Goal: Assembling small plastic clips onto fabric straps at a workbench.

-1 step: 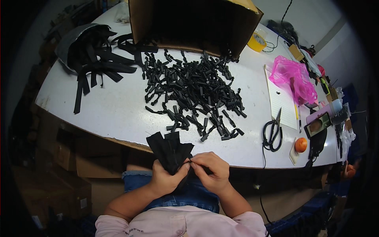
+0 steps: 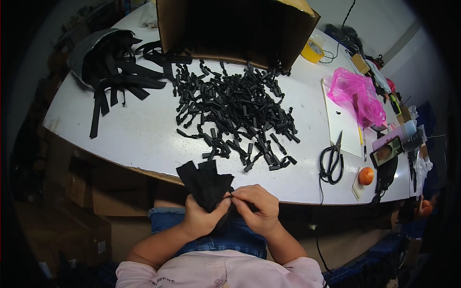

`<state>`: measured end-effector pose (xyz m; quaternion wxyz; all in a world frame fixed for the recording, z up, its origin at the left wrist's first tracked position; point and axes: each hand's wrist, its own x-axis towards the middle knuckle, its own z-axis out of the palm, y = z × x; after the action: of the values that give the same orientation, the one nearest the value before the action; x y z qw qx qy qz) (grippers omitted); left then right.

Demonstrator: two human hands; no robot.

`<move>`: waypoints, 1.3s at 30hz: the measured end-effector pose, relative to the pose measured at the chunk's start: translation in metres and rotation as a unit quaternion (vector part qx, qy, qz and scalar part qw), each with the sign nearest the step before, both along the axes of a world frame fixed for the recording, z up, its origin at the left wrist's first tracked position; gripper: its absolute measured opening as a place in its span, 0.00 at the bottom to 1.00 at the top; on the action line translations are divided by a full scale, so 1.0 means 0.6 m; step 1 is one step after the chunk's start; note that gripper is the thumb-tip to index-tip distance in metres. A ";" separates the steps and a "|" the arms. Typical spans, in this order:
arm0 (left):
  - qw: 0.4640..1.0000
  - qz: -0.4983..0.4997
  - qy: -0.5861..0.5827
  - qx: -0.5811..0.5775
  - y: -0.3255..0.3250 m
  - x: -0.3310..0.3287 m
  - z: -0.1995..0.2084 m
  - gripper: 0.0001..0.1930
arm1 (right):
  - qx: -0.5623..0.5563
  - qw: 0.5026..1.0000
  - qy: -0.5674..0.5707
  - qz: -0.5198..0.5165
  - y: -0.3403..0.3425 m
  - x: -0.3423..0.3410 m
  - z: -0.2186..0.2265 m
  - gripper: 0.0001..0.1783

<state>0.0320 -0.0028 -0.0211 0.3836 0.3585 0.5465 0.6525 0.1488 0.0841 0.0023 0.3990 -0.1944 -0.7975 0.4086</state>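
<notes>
Just off the table's near edge, my left hand is closed round a bunch of black fabric strips, their flat ends fanned out above my fist. Close against it, my right hand pinches with thumb and fingertips at the side of the bunch. What lies in that pinch is too small and dark to make out. Beyond my hands spreads a heap of small black pieces, which look like zipper pulls, with several loose ones along its near side.
A cardboard box lies open toward me behind the heap. More black strips spill from a grey bag at the left. On the right are black scissors, a notepad, a pink plastic bag, an orange fruit and yellow tape.
The fanned ends of the strips have shifted very slightly left. Both hands keep their grip in the same place.
</notes>
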 end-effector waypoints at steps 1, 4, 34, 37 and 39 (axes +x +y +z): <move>1.000 0.000 0.000 0.000 0.000 0.001 0.002 0.08 | 0.000 1.000 0.000 0.000 0.001 0.000 -0.001 0.07; 0.998 0.006 -0.051 0.024 0.000 0.003 0.010 0.09 | 0.004 1.000 0.001 0.009 -0.001 0.001 -0.005 0.09; 0.994 -0.043 -0.105 -0.002 0.000 -0.001 0.044 0.08 | -0.250 0.958 0.142 -0.003 -0.042 -0.011 -0.029 0.04; 0.995 -0.037 -0.093 0.014 0.000 0.005 0.044 0.07 | -0.114 0.988 0.100 -0.025 -0.041 -0.002 -0.036 0.05; 0.998 -0.019 -0.037 0.052 -0.001 0.005 0.034 0.07 | -0.108 0.990 0.086 -0.004 -0.039 -0.004 -0.033 0.04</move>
<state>0.0351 -0.0036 -0.0007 0.3961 0.3641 0.4903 0.6857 0.1466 0.0608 -0.0175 0.4442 -0.2033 -0.7108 0.5061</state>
